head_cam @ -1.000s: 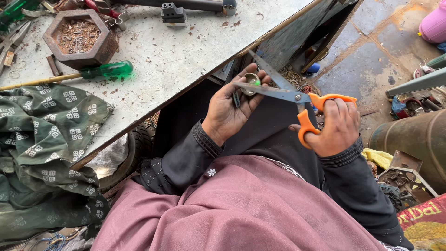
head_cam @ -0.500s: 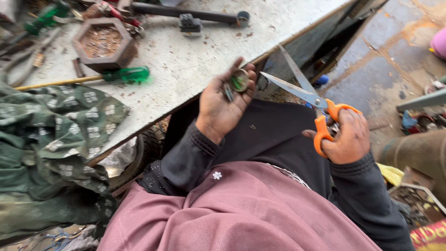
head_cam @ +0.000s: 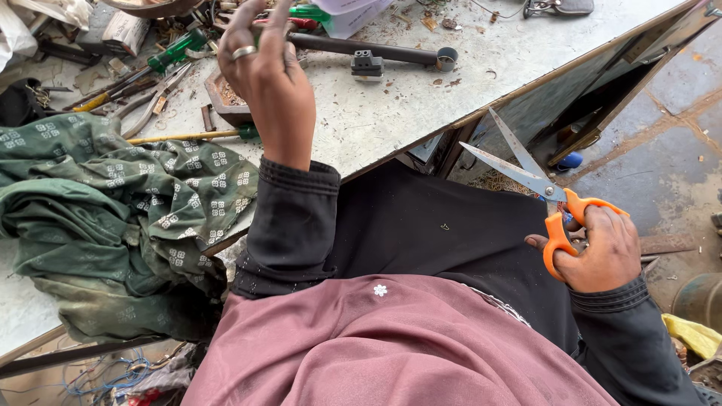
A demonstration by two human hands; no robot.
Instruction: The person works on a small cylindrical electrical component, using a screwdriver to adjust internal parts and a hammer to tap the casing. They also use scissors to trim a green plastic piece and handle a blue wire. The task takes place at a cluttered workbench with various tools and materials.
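My left hand (head_cam: 267,83), with a ring on one finger, is lifted over the grey worktable (head_cam: 391,113), its back toward me. Its fingers reach up toward the clutter at the far edge, and I cannot see whether they hold anything. It hovers above a hexagonal tray (head_cam: 219,101) of small bits. My right hand (head_cam: 602,256) is low at the right, off the table's edge, gripping orange-handled scissors (head_cam: 526,177). The blades are spread apart and point up and to the left. Black cloth (head_cam: 421,225) lies across my lap between the two hands.
A green patterned cloth (head_cam: 113,210) is bunched on the table's left. Behind my left hand lie a green-handled screwdriver (head_cam: 177,49), pliers (head_cam: 154,101), a thin yellow-shafted tool (head_cam: 192,136) and a black metal bar (head_cam: 368,53) with a clamp. Stone floor lies to the right.
My left hand has gone from the lap up and left over the table, near the hexagonal tray. The scissors have come away from it, blades opened, and my right hand has dropped lower right.
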